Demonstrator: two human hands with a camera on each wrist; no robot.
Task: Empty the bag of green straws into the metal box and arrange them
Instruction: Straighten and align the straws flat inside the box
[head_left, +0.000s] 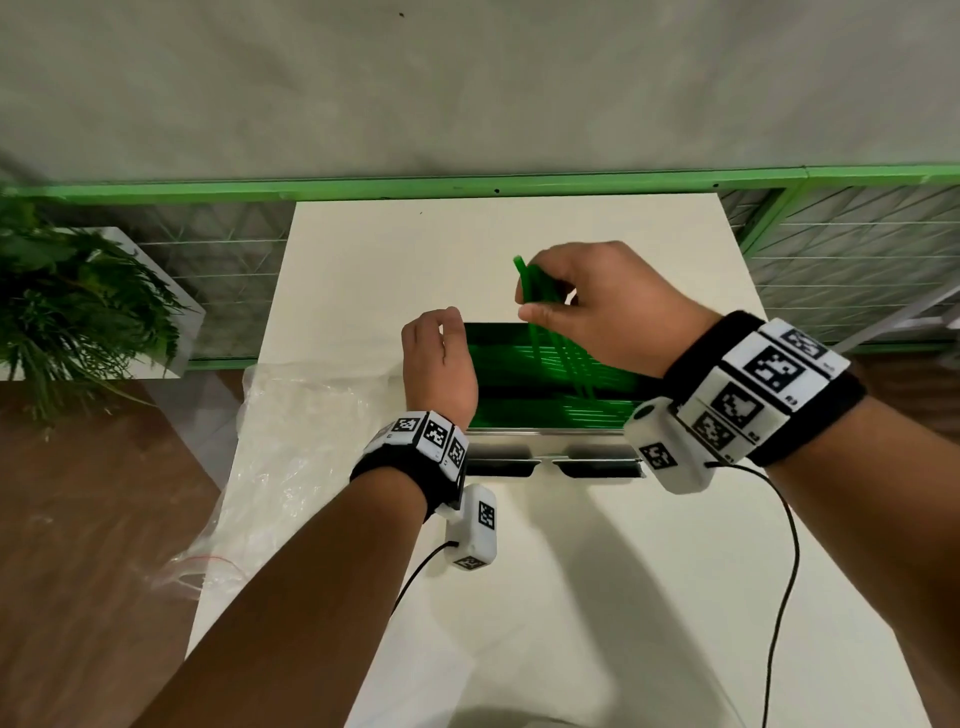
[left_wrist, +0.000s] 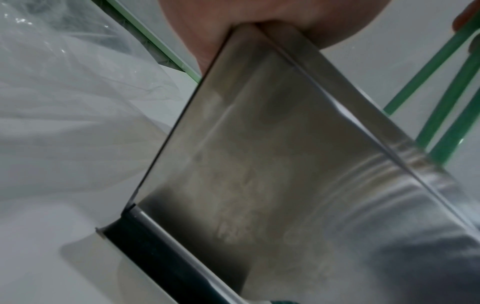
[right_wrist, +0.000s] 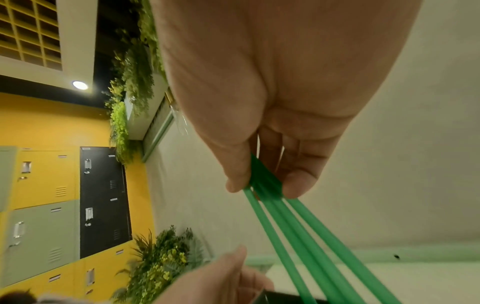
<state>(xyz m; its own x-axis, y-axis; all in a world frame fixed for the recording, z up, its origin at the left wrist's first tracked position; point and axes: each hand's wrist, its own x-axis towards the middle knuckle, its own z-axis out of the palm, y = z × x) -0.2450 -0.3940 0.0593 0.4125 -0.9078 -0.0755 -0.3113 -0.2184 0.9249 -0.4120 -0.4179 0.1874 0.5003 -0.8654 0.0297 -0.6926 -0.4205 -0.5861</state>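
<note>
- The bag (head_left: 311, 415) lies slack and see-through on the desk (head_left: 571, 597), left of the metal box (head_left: 550, 441); emptying looks done, arranging is in hand.
- Most green straws (head_left: 519, 384) lie lengthwise inside the box.
- Left hand (head_left: 439, 364) grips the box's left wall, steadying it.
- Right hand (head_left: 597, 306) pinches a few straws (right_wrist: 298, 236) — thumb against fingertips — lower ends down in the box.
- Next, likely: lay them parallel to the rest without disturbing the pile.
</note>
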